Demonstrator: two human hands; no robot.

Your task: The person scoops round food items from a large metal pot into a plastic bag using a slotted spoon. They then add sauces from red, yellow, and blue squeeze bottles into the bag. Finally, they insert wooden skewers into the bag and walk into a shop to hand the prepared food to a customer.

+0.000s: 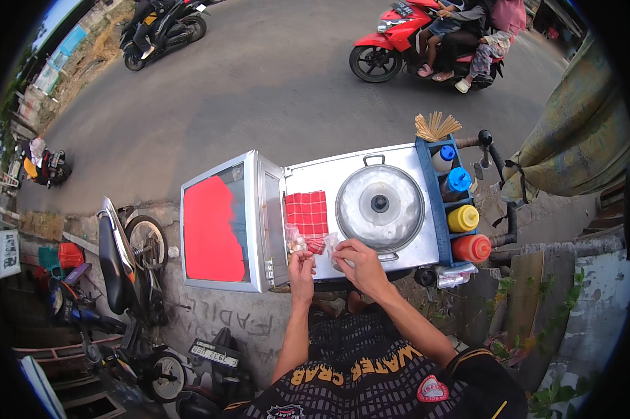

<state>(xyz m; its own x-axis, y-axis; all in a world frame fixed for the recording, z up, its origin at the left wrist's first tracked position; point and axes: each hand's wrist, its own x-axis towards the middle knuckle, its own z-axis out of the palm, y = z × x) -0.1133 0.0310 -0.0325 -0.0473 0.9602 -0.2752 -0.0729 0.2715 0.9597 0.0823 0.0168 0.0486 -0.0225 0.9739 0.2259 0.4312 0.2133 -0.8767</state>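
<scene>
Both my hands are over the near edge of a metal-topped food cart [315,172]. My right hand [360,267] is closed in a pinch on a thin clear plastic bag [331,243], which bunches up around its fingertips. Just to its left, my left hand [302,274] has its thumb and fingers pressed together; what they hold, if anything, is too small to tell. A small clear bag with pale round pieces [296,241] sits right beyond the left fingertips. Behind it lies a red checked cloth [306,211]. A lidded steel pot [380,220] stands close to the right hand.
Left on the cart is a glass-fronted case [260,216] with a red panel. A blue rack [432,202] at the right holds squeeze bottles [463,218] and wooden skewers [437,127]. Parked motorcycles [123,272] stand to the left; a red scooter [406,42] carries riders along the road.
</scene>
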